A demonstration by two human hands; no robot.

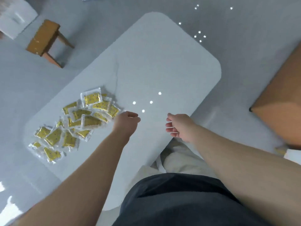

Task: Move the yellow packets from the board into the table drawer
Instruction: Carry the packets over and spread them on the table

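Several yellow packets (76, 121) in clear wrappers lie in a loose heap on the left part of a white board (162, 62). My left hand (126, 120) hovers just right of the heap, its fingers loosely curled with nothing in them, close to the nearest packet. My right hand (176, 128) is over the board's near edge, fingers relaxed and pointing left, holding nothing. No drawer is visible in the head view.
A wooden table corner (280, 101) juts in at the right. A small wooden stool (47, 41) stands on the grey floor at the upper left. A white object (16, 18) sits in the top-left corner. My legs are below the board.
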